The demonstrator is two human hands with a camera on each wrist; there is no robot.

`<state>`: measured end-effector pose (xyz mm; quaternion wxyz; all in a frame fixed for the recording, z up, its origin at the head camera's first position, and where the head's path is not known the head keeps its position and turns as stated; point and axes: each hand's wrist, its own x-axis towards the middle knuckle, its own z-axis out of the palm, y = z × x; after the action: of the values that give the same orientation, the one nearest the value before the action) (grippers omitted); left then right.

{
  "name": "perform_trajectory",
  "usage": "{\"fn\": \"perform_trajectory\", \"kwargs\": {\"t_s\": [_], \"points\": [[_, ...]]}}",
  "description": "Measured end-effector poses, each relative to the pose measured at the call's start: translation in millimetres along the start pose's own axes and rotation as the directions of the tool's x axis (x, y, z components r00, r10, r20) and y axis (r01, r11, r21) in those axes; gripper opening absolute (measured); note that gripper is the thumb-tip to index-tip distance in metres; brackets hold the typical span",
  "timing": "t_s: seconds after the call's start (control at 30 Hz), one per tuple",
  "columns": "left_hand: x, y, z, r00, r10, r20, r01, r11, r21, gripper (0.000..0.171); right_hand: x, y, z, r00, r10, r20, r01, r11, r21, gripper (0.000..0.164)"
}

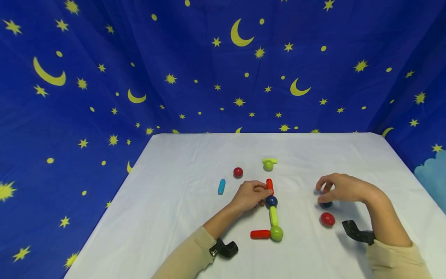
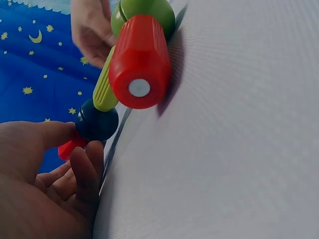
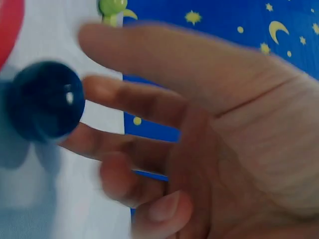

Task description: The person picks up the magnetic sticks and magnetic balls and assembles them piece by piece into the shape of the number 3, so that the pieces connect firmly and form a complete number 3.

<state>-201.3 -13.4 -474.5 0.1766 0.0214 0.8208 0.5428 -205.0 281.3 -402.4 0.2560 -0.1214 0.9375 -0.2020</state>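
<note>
My left hand (image 1: pixel 249 195) pinches the upper red stick (image 1: pixel 269 184) where it meets a dark blue ball (image 1: pixel 271 201); its thumb lies right at the ball. From that ball a yellow-green stick (image 1: pixel 273 216) runs to a green ball (image 1: pixel 277 233), and another red stick (image 1: pixel 260 234), with a silvery disc in its end, joins the green ball from the left. On the right, my right hand (image 1: pixel 345 188) hovers around a second dark blue ball (image 3: pixel 47 102). Its fingers reach along the ball's far side, while the thumb (image 3: pixel 124 47) stands apart from it.
A red ball (image 1: pixel 327 219) lies just in front of the right hand. Farther back are another red ball (image 1: pixel 238 172), a blue stick (image 1: pixel 221 186), and a green ball (image 1: pixel 268 165) beside a yellow-green stick (image 1: pixel 270 160). A star-patterned blue curtain (image 1: pixel 209 66) hangs behind the white table (image 1: pixel 181 162).
</note>
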Motion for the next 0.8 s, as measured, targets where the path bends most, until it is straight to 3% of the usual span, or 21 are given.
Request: {"fn": "perform_trajectory", "kwargs": {"t_s": [0.13, 0.33, 0.5, 0.67, 0.8], "points": [[-0.3, 0.5, 0.5, 1.000, 0.003, -0.003, -0.003, 1.000, 0.019, 0.025, -0.6, 6.2, 2.7, 0.998, 0.018, 0.065, -0.018, 1.000, 0.005, 0.037], [-0.2, -0.1, 0.6, 1.000, 0.015, -0.005, -0.015, 0.998, 0.053, 0.027, 4.5, 7.0, 4.9, 0.998, 0.026, 0.055, -0.025, 1.000, -0.011, 0.033], [0.1, -1.8, 1.1, 0.999, 0.033, -0.012, -0.032, 0.997, 0.076, 0.028, 18.3, 3.4, 9.2, 0.997, -0.026, -0.076, 0.026, 1.000, 0.003, 0.037], [-0.3, -3.4, 1.9, 0.999, 0.044, -0.012, -0.043, 0.995, 0.089, 0.032, 34.8, -3.9, 19.6, 0.969, -0.059, -0.241, 0.079, 0.994, 0.075, 0.046], [-0.7, -3.2, 1.7, 0.999, 0.047, -0.011, -0.045, 0.994, 0.099, 0.033, 45.5, -14.5, 27.1, 0.956, -0.072, -0.284, 0.115, 0.983, 0.140, 0.051]]}}
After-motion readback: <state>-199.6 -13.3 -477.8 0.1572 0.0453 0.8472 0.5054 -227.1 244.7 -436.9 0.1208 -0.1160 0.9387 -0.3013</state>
